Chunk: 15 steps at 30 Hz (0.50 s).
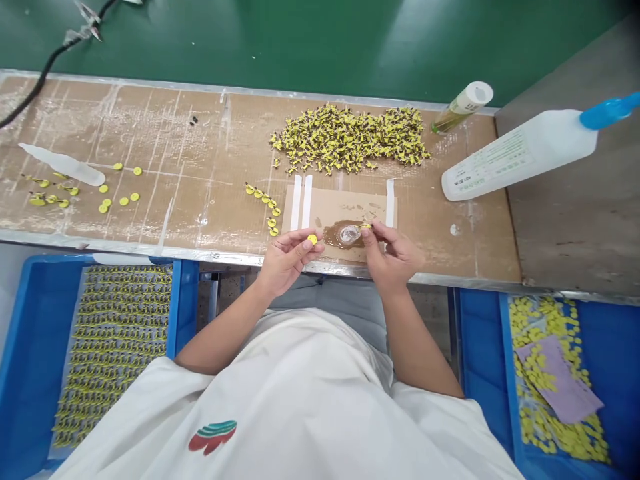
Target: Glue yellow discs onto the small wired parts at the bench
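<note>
My left hand (287, 257) pinches a small yellow disc (312, 238) between thumb and fingertips at the bench's near edge. My right hand (393, 252) is closed on a small yellow part (367, 227), holding it at a glossy glue puddle (347, 234) on a taped-down cardboard pad (345, 207). A short row of small yellow pieces (265, 203) lies just left of the pad. Behind the pad is a big heap of yellow and black parts (350, 137).
A white bottle with a blue cap (525, 153) lies at the right, a small tube (463, 107) beside it. Loose discs (120, 187) and a clear dropper (63, 163) lie left. Blue bins hold arranged parts (115, 340) and yellow discs (550, 373).
</note>
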### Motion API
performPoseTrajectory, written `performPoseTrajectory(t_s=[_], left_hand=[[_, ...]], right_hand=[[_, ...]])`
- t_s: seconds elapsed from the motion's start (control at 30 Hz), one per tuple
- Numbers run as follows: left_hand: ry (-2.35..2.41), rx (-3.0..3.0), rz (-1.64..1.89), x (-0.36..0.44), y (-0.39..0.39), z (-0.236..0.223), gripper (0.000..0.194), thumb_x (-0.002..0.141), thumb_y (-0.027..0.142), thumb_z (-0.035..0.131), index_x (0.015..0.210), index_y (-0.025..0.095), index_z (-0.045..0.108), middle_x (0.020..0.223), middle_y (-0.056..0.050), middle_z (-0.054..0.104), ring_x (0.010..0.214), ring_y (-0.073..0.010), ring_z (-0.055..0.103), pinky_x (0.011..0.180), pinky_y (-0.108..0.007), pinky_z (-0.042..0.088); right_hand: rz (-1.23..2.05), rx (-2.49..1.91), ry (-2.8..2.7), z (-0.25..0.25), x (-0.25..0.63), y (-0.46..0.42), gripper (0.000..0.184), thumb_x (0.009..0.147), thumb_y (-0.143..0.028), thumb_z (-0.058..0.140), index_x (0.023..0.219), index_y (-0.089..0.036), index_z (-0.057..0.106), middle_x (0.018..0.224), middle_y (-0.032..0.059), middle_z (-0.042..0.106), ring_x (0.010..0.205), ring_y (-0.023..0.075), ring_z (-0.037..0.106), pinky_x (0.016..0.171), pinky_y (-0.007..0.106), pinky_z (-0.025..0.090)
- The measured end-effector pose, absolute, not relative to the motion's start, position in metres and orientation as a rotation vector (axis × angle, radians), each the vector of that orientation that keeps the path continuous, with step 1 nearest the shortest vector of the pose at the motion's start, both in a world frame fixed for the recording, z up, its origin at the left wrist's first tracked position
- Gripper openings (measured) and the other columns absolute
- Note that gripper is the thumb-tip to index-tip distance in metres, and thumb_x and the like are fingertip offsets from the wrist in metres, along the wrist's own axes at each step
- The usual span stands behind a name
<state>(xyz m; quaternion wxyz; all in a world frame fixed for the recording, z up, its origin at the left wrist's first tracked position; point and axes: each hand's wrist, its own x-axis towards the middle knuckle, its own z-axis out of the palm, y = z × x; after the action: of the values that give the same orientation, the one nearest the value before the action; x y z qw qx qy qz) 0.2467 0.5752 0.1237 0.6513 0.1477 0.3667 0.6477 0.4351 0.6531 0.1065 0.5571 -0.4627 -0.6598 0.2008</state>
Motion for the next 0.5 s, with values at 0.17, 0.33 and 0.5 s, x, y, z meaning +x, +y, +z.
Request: performPoseTrajectory(t_s=[0.17,0.33,0.5], left_hand=[[0.843,0.318,1.446,0.2453,0.5737,0.1219,0.029,0.071,0.028,0.086,0.098,0.021,0.078,0.100,-0.005,0.078,0.082,-0.0123,0.073,0.093,-0.031,0.057],[0.832,0.324,1.450,0.2449,0.5737,0.1207,0.028,0.073,0.027,0.085,0.099,0.020,0.078,0.101,-0.005,0.078,0.082,-0.0118,0.073,0.092,-0.030,0.057],[0.825,0.317,1.437,0.2444,0.5736,0.1219,0.028,0.073,0.027,0.086,0.098,0.019,0.078,0.100,-0.005,0.077,0.082,-0.0120,0.073,0.092,-0.030,0.058]], right_hand=[[0.279,-1.088,-1.705,0.0986,0.4389,0.6552,0.016,0.088,-0.040,0.069,0.097,-0.027,0.075,0.086,0.0056,0.076,0.074,0.0226,0.073,0.068,0.039,0.062],[0.295,-1.044,-1.715,0.0993,0.4389,0.6560,0.015,0.089,-0.037,0.069,0.098,-0.027,0.075,0.086,0.0050,0.076,0.072,0.0215,0.072,0.067,0.039,0.061],[0.271,-0.976,-1.723,0.1044,0.4365,0.6565,0.011,0.087,-0.031,0.072,0.097,-0.028,0.075,0.080,0.0027,0.075,0.065,0.0199,0.070,0.061,0.036,0.059]])
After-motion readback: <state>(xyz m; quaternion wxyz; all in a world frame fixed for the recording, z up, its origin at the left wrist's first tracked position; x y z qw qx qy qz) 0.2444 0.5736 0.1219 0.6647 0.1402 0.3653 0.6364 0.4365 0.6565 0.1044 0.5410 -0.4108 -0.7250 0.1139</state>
